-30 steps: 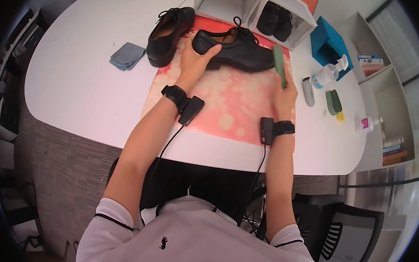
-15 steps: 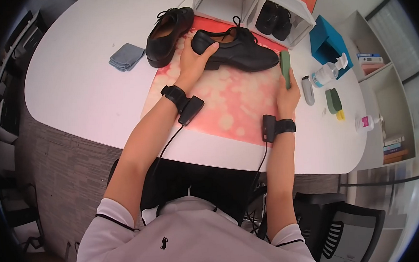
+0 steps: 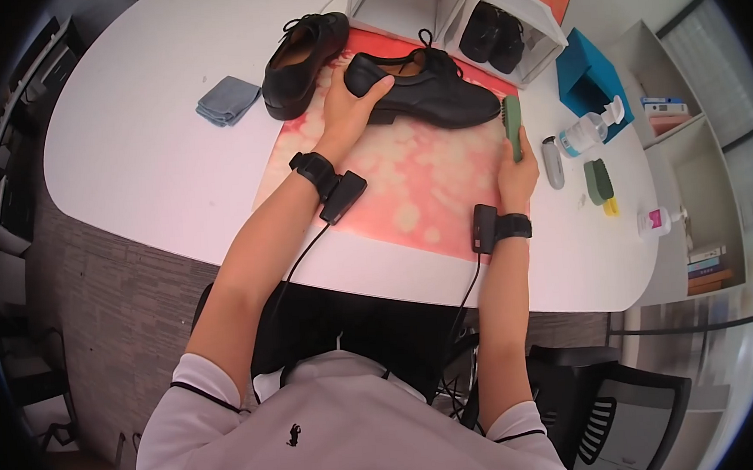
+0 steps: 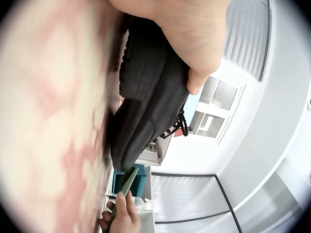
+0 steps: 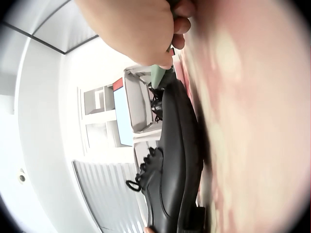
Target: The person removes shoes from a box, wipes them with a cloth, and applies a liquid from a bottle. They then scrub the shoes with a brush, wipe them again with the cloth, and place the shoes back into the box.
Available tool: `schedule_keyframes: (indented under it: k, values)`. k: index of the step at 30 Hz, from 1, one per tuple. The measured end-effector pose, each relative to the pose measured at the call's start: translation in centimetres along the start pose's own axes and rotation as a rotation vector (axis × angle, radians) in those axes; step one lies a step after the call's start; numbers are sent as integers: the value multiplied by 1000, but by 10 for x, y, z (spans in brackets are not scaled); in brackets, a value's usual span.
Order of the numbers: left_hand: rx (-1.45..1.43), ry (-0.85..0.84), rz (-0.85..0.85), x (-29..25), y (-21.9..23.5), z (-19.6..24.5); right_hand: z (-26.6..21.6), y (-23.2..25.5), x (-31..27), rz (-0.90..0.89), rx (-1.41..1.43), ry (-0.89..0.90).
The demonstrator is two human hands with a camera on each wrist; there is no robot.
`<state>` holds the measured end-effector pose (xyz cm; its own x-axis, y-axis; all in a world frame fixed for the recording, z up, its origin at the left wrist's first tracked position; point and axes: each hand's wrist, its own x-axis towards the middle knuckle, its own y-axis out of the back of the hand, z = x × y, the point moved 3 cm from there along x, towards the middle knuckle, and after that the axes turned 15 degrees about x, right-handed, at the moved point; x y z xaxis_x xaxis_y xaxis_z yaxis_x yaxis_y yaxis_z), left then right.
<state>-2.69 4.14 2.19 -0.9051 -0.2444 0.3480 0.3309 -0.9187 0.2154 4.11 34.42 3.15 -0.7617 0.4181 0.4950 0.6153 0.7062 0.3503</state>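
Observation:
A black leather lace-up shoe [image 3: 437, 98] lies over the pink mottled mat [image 3: 417, 189], toe pointing right. My left hand [image 3: 348, 116] grips it round the heel, thumb laid along the rim of the opening. In my right hand [image 3: 518, 175] is a green brush [image 3: 513, 127], its bristles facing left, right at the shoe's toe. The left wrist view shows the shoe's sole edge [image 4: 138, 73] and the brush [image 4: 128, 182] by the toe. The right wrist view has the fingers curled round the brush [image 5: 157, 75]. The matching shoe [image 3: 294, 81] stands left of my left hand.
A folded grey cloth [image 3: 229, 101] lies at the left. Behind stand white boxes [image 3: 410, 9], one holding black shoes [image 3: 494, 36]. On the right are a teal box [image 3: 580, 67], a pump bottle [image 3: 586, 136], a grey handheld item [image 3: 554, 164], another green brush [image 3: 599, 182] and a smaller bottle [image 3: 654, 222].
The right hand has drawn the brush off the shoe's toe to the right and slightly toward me, then turned it so the bristles show. The left hand and shoe stay nearly still.

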Motion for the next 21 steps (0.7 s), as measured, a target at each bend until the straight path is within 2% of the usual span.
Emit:
schedule_keyframes:
  k: [2,5,9,13,16,19,21]
  values:
    - [12,6,-1,1,0,-3,-11,-8,-2,-4,109,151]
    - [-35,-106,43,1,0,-1,-36,-23,-12,-190,-8,167]
    - [-15,-240,3,-5,5,11,-19,-21,-6,-136,-43,146]
    - [-60,-231,-65,-5,5,12,-1,4,4,-38,-156,-65]
    - [-58,-216,-87,-5,6,13,-6,4,2,31,35,42]
    - [41,-289,-38,-7,8,20,-29,-15,-4,-70,67,286]
    - [49,-306,-45,-10,12,23,-29,-23,-7,-129,33,148]
